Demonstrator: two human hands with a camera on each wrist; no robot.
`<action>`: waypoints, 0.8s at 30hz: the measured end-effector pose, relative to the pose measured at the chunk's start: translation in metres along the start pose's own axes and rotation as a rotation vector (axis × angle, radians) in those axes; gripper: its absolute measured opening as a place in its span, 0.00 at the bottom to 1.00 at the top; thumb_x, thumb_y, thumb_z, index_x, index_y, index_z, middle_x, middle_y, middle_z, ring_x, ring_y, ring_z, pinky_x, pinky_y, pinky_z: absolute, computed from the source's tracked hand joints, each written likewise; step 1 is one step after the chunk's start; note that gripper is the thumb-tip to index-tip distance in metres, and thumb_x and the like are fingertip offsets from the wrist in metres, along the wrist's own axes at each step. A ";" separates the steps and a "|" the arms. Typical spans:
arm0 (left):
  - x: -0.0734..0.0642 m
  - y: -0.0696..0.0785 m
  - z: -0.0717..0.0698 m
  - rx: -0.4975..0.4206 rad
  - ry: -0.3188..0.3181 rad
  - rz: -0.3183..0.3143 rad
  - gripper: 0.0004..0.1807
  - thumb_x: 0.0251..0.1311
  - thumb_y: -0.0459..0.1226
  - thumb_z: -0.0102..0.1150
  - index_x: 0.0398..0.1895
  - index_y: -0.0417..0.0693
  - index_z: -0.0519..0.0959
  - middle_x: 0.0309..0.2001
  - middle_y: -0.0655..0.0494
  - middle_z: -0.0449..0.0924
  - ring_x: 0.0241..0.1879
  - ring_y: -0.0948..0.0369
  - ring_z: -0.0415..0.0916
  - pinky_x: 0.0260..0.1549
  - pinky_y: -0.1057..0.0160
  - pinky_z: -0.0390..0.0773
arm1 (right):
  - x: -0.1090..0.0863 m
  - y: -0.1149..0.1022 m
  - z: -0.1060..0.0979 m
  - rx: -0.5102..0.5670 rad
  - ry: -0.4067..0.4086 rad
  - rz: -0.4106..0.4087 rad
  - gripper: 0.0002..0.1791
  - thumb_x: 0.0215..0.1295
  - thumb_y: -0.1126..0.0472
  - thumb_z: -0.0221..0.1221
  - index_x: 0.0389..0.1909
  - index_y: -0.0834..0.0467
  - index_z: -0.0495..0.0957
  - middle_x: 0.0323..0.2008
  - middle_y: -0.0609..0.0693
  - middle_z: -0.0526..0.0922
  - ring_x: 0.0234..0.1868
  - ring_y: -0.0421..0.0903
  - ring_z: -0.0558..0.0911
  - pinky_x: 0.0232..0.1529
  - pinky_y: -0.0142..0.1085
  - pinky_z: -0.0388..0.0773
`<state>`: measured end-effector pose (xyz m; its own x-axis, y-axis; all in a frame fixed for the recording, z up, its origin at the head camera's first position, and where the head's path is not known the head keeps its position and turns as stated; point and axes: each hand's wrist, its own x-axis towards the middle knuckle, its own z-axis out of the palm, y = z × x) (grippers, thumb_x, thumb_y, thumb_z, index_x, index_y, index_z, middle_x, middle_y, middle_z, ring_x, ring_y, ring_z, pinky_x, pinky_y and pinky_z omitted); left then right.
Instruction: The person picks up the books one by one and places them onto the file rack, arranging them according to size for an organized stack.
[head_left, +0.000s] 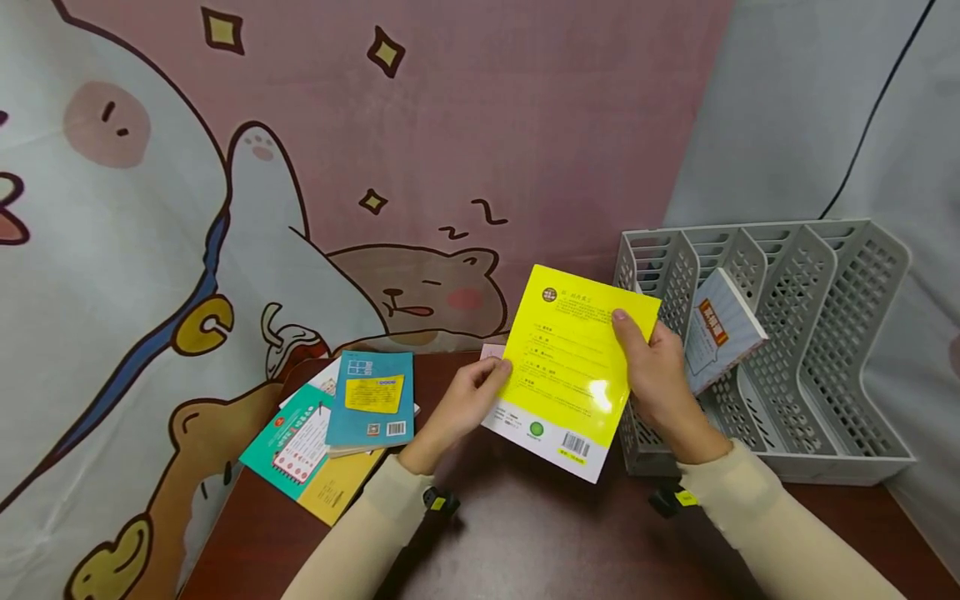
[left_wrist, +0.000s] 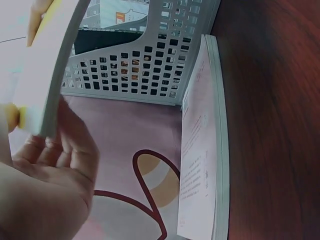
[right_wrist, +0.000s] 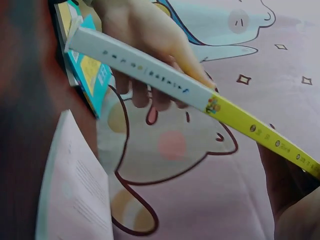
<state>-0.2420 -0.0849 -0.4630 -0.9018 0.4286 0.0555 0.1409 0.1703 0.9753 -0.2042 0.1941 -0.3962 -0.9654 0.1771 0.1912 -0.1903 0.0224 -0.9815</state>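
Both hands hold up a yellow book (head_left: 573, 358) with a white band along its bottom, over the table. The left hand (head_left: 468, 400) pinches its left edge, thumb on the cover. At the upper right edge the right hand (head_left: 656, 379) grips it, the thumb lying across the printed cover. In the right wrist view the book's spine (right_wrist: 155, 77) shows, white at one end and yellow at the other. Mostly hidden behind it in the head view, a pale pink book (left_wrist: 197, 160) lies on the table.
A grey slotted file rack (head_left: 885, 333) stands at the right; a white book (head_left: 720, 329) leans in one of its compartments. On the left, a blue book (head_left: 375, 375) overlaps a green and yellow book (head_left: 300, 442) on the dark red table (head_left: 510, 542). A cartoon-printed curtain (head_left: 525, 125) hangs behind.
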 end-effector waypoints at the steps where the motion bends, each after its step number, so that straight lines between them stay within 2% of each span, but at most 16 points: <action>1: 0.000 -0.001 0.000 0.011 -0.004 0.004 0.23 0.85 0.55 0.53 0.61 0.49 0.86 0.47 0.44 0.90 0.36 0.55 0.91 0.38 0.57 0.92 | 0.000 -0.001 -0.003 0.008 0.010 -0.014 0.32 0.86 0.43 0.57 0.73 0.65 0.73 0.42 0.39 0.92 0.35 0.40 0.95 0.34 0.37 0.92; 4: 0.001 -0.003 -0.001 0.052 -0.015 0.005 0.20 0.85 0.54 0.55 0.58 0.51 0.87 0.47 0.46 0.90 0.36 0.55 0.88 0.36 0.58 0.90 | -0.002 -0.005 -0.014 0.031 0.027 -0.053 0.31 0.85 0.44 0.58 0.73 0.65 0.74 0.43 0.40 0.93 0.35 0.40 0.95 0.33 0.37 0.91; 8: 0.002 -0.005 0.000 0.099 -0.033 0.015 0.17 0.85 0.51 0.56 0.53 0.51 0.87 0.44 0.40 0.86 0.34 0.54 0.82 0.32 0.60 0.87 | -0.007 -0.010 -0.031 0.019 0.042 -0.098 0.30 0.85 0.46 0.59 0.73 0.64 0.73 0.44 0.42 0.93 0.33 0.41 0.95 0.31 0.36 0.90; 11: 0.003 -0.008 0.004 0.121 -0.044 0.022 0.17 0.85 0.48 0.56 0.51 0.44 0.86 0.41 0.38 0.85 0.35 0.49 0.83 0.31 0.63 0.86 | -0.010 -0.011 -0.042 -0.041 0.074 -0.122 0.28 0.85 0.47 0.59 0.72 0.62 0.74 0.43 0.42 0.93 0.31 0.41 0.95 0.28 0.35 0.89; 14: 0.005 -0.010 0.009 0.134 -0.053 0.014 0.19 0.84 0.47 0.58 0.52 0.39 0.86 0.40 0.41 0.86 0.34 0.46 0.83 0.30 0.63 0.85 | -0.012 -0.012 -0.052 -0.079 0.118 -0.135 0.24 0.85 0.48 0.59 0.69 0.60 0.77 0.41 0.41 0.93 0.29 0.40 0.94 0.25 0.34 0.88; 16: 0.006 -0.010 0.012 0.136 -0.059 0.009 0.19 0.84 0.47 0.59 0.52 0.39 0.86 0.39 0.43 0.87 0.33 0.48 0.83 0.30 0.63 0.85 | -0.014 -0.013 -0.058 -0.078 0.147 -0.132 0.22 0.85 0.48 0.60 0.67 0.59 0.79 0.39 0.41 0.93 0.28 0.40 0.94 0.24 0.33 0.87; 18: 0.007 -0.010 0.017 0.134 -0.062 0.004 0.17 0.83 0.47 0.59 0.51 0.42 0.87 0.39 0.44 0.87 0.32 0.54 0.81 0.29 0.63 0.85 | -0.016 -0.015 -0.064 -0.082 0.171 -0.123 0.22 0.84 0.48 0.60 0.66 0.59 0.79 0.39 0.41 0.93 0.28 0.40 0.94 0.24 0.32 0.87; 20: 0.009 -0.010 0.024 0.128 -0.066 0.005 0.16 0.83 0.47 0.60 0.50 0.44 0.87 0.39 0.42 0.87 0.31 0.56 0.81 0.28 0.64 0.85 | -0.019 -0.016 -0.071 -0.125 0.200 -0.109 0.21 0.84 0.48 0.60 0.66 0.57 0.80 0.39 0.39 0.93 0.27 0.39 0.93 0.24 0.32 0.87; 22: 0.011 -0.009 0.032 0.124 -0.078 0.001 0.15 0.82 0.46 0.60 0.49 0.44 0.87 0.40 0.37 0.88 0.30 0.53 0.82 0.27 0.63 0.85 | -0.021 -0.017 -0.078 -0.166 0.226 -0.098 0.20 0.84 0.48 0.60 0.66 0.54 0.80 0.39 0.38 0.92 0.27 0.38 0.93 0.24 0.32 0.87; 24: 0.011 -0.008 0.041 0.123 -0.095 0.001 0.16 0.82 0.46 0.60 0.50 0.43 0.87 0.41 0.33 0.89 0.31 0.46 0.84 0.26 0.60 0.86 | -0.023 -0.019 -0.086 -0.206 0.255 -0.104 0.18 0.85 0.49 0.60 0.65 0.53 0.81 0.38 0.37 0.92 0.25 0.37 0.92 0.23 0.31 0.86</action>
<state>-0.2365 -0.0447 -0.4789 -0.8596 0.5100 0.0302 0.1962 0.2749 0.9412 -0.1628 0.2738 -0.3833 -0.8622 0.4031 0.3067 -0.2203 0.2468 -0.9437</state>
